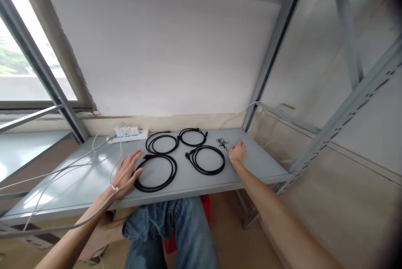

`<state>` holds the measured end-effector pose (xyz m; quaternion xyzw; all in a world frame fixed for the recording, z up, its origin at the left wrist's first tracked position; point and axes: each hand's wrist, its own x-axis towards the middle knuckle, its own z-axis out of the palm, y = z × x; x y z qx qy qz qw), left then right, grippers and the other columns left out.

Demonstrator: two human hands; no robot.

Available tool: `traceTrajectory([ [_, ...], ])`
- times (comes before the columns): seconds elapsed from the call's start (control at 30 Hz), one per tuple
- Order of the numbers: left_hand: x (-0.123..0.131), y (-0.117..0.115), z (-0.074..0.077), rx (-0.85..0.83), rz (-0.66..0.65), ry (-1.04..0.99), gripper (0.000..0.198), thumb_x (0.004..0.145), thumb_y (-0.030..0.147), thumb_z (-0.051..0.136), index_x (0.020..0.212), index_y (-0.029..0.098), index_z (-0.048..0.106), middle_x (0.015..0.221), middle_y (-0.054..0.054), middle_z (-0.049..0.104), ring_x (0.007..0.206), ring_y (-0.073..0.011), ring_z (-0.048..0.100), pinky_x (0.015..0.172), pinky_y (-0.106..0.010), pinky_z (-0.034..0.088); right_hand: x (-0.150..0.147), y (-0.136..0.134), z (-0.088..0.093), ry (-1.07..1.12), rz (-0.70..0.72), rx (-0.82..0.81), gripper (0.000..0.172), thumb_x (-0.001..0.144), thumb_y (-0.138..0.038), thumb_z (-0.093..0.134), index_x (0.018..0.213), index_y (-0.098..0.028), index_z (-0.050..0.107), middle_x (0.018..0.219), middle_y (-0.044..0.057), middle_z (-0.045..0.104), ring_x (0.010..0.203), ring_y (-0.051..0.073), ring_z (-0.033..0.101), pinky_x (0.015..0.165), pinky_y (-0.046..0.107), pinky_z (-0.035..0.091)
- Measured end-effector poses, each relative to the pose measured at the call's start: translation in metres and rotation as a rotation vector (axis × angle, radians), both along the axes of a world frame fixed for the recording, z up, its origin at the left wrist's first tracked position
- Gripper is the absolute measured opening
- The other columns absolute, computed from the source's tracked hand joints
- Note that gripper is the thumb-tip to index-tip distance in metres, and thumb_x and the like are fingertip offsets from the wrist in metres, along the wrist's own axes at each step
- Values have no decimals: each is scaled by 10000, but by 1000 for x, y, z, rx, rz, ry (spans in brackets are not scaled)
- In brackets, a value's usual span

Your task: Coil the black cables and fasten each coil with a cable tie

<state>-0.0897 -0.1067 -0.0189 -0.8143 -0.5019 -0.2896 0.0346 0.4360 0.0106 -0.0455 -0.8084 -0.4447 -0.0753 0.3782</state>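
Observation:
Several coiled black cables lie on a grey metal shelf (78, 177). My left hand (127, 172) rests flat with fingers spread, touching the left side of the largest near-left coil (157, 172). My right hand (238, 151) lies on the shelf to the right of the near-right coil (205, 159), fingers loosely extended, close to a small tangle of black wire ties (222, 142). Two more coils lie behind: one at the back left (161, 143), one at the back right (192, 137).
A white power strip (127, 134) with white adapters plugged in sits at the back left, white cords (63, 172) trailing across the shelf and over my left wrist. Slanted metal rack posts (273, 51) frame the shelf. My jeans-clad knees (176, 227) are below the front edge.

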Motion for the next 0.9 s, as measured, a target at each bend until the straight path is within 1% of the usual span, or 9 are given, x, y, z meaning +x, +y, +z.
traceTrajectory([
  [0.07, -19, 13, -7, -2, 135, -116, 632, 1047, 517, 298, 1623, 278, 193, 1596, -122, 387, 1461, -323, 384, 1178, -564, 338, 1, 2, -1, 8, -14, 15, 642, 898, -160, 420, 1538, -111, 390, 1422, 196, 532, 1289, 317, 494, 1044, 414, 395],
  [0.1, -28, 20, -10, 0, 180, -165, 639, 1050, 518, 283, 1625, 259, 185, 1594, -133, 386, 1471, -320, 375, 1186, -564, 333, 2, 3, -2, 5, -10, 27, 641, 901, -159, 417, 1539, -110, 385, 1438, 195, 524, 1315, 312, 481, 1071, 415, 381],
  [0.2, -48, 38, -17, -1, 249, -210, 679, 1046, 543, 277, 1632, 218, 165, 1599, -157, 377, 1492, -320, 355, 1210, -557, 310, 3, 6, -4, -10, 2, 50, 630, 915, -168, 391, 1541, -95, 383, 1491, 203, 493, 1388, 312, 432, 1134, 446, 337],
  [0.37, -62, 60, -18, -54, 243, -142, 687, 1049, 528, 283, 1640, 207, 140, 1635, -151, 333, 1494, -323, 363, 1192, -521, 363, 6, 13, -7, -16, 10, 61, 630, 931, -208, 348, 1547, -81, 387, 1545, 213, 451, 1449, 360, 375, 1148, 524, 320],
  [0.43, -66, 69, -19, -68, 225, -127, 693, 1048, 524, 286, 1640, 194, 140, 1644, -156, 316, 1494, -327, 363, 1198, -518, 357, 10, 20, -6, -24, 17, 78, 634, 933, -222, 336, 1548, -78, 387, 1557, 217, 438, 1454, 372, 369, 1152, 535, 313],
  [0.57, -72, 87, -23, -93, 207, -77, 689, 1047, 510, 282, 1644, 202, 127, 1673, -138, 259, 1509, -315, 339, 1212, -492, 341, 24, 39, -5, -90, 62, 65, 649, 933, -237, 290, 1547, -48, 382, 1571, 236, 413, 1486, 389, 320, 1170, 561, 273],
  [0.67, -74, 100, -23, -92, 196, -62, 679, 1052, 498, 276, 1644, 201, 128, 1682, -131, 238, 1503, -315, 352, 1204, -476, 354, 35, 55, -5, -107, 81, 34, 661, 934, -256, 277, 1568, -86, 353, 1590, 210, 398, 1500, 382, 305, 1170, 577, 272],
  [0.8, -73, 110, -23, -114, 220, -54, 678, 1055, 497, 285, 1639, 181, 149, 1673, -129, 265, 1498, -310, 361, 1197, -457, 361, 41, 66, -8, -97, 72, -20, 650, 957, -268, 278, 1570, -68, 352, 1586, 222, 399, 1493, 385, 319, 1170, 563, 282],
  [0.9, -73, 111, -26, -126, 233, -37, 658, 1055, 493, 303, 1624, 172, 218, 1654, -134, 310, 1465, -312, 408, 1178, -446, 373, 38, 67, -10, -122, 93, -61, 628, 980, -268, 282, 1572, -72, 357, 1588, 206, 402, 1503, 357, 306, 1191, 538, 265],
])
